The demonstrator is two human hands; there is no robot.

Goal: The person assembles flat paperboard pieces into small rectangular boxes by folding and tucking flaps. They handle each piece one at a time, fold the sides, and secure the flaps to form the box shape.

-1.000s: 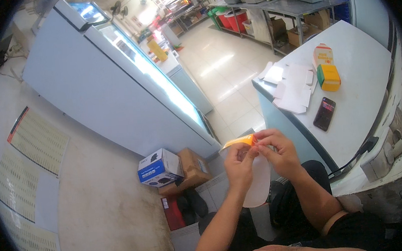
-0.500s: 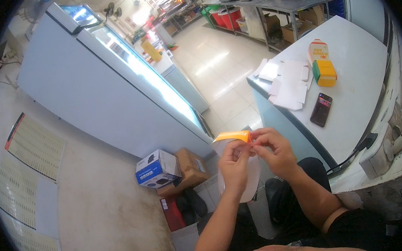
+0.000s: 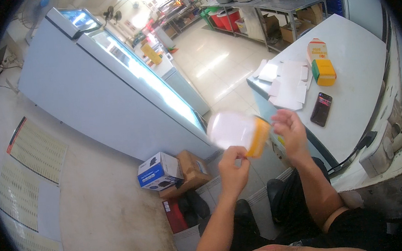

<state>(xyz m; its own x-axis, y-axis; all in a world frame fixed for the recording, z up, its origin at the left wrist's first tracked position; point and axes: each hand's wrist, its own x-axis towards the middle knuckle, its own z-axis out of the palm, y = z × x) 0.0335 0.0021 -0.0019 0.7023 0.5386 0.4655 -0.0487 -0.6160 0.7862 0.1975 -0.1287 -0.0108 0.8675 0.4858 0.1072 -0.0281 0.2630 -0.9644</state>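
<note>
My left hand (image 3: 234, 172) pinches the lower corner of a cardboard food carton (image 3: 231, 129) between thumb and fingers. The carton is blurred by motion, its white inside showing and a yellow-orange printed band along its right side. Just right of it, my right hand (image 3: 293, 135) is raised with fingers curled apart and nothing in them; it does not touch the carton. On the white table to the right stand a yellow and green box (image 3: 324, 73) and a white and orange printed carton (image 3: 317, 49). Flat white card pieces (image 3: 288, 91) lie beside them.
A dark phone (image 3: 321, 109) lies on the white table (image 3: 356, 44). To the left stands a large white display fridge (image 3: 110, 99). Below it, a blue and white box (image 3: 159, 171) sits against a brown cardboard box (image 3: 193, 167). A steel table (image 3: 282, 4) holds grey trays at the back.
The carton has swung up and turned, so its white inside now faces up. My right hand has let go of it and moved slightly right; my left hand keeps its hold.
</note>
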